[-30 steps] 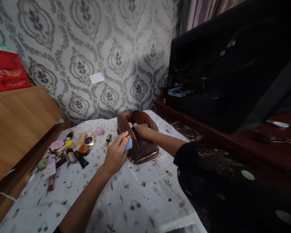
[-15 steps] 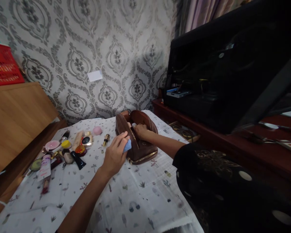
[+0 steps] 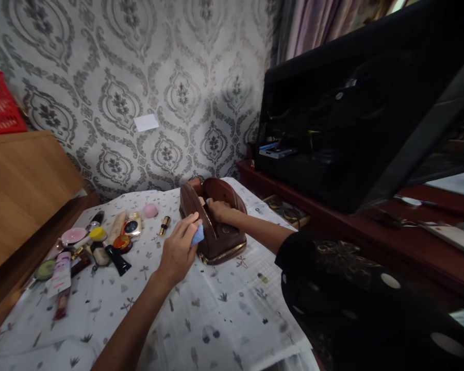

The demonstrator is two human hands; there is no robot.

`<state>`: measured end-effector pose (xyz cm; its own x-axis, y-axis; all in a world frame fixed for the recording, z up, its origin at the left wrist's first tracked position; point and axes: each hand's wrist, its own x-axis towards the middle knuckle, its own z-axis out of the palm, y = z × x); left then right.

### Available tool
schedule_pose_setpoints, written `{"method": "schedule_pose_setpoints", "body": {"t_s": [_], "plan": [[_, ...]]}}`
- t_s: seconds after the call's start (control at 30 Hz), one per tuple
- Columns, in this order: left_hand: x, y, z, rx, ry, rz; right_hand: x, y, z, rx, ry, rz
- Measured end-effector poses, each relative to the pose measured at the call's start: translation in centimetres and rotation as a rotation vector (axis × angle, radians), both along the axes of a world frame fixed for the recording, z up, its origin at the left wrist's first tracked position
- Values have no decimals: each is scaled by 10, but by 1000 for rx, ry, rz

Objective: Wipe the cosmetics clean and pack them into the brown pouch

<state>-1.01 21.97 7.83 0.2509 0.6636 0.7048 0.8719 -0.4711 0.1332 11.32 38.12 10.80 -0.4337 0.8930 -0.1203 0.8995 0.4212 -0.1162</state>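
A brown handbag [image 3: 228, 243] with gold zips stands unzipped on the patterned white cloth. My left hand [image 3: 179, 248] is closed around a small blue cloth [image 3: 197, 235], close against the bag's left side. Into the bag's opening reaches my right hand [image 3: 219, 210], its fingers bent together. Something small and pale shows by its fingertips, too hidden to name. To the left of the bag lie a gold and black lipstick [image 3: 164, 225] and a pink makeup sponge [image 3: 150, 210].
Makeup lies at the left: a black tube [image 3: 117, 259], a pink and white tube [image 3: 60, 273], a round black compact [image 3: 133, 226] and several other pieces. A large black screen [image 3: 332, 118] stands at the right, over a dark red surface. A red basket [image 3: 2, 105] sits at the far left.
The whole view has shifted slightly, so most things sit a little further left. Both hands keep nearly the same places at the bag, the left still gripping the blue cloth.
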Motion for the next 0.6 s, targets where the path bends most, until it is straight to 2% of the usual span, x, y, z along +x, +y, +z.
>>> {"method": "schedule_pose_setpoints", "body": {"t_s": [0.1, 0.23, 0.47, 0.6], "plan": [[0, 0, 0, 4, -2, 1, 0, 0, 4, 16, 38, -51], [0, 0, -1, 10, -12, -5, -2, 4, 12, 126, 95, -60], [0, -1, -2, -2, -37, -3, -11, 20, 24, 340, 119, 10], [-2, -2, -3, -15, -40, -6, -17, 28, 31, 396, 98, 88]]}}
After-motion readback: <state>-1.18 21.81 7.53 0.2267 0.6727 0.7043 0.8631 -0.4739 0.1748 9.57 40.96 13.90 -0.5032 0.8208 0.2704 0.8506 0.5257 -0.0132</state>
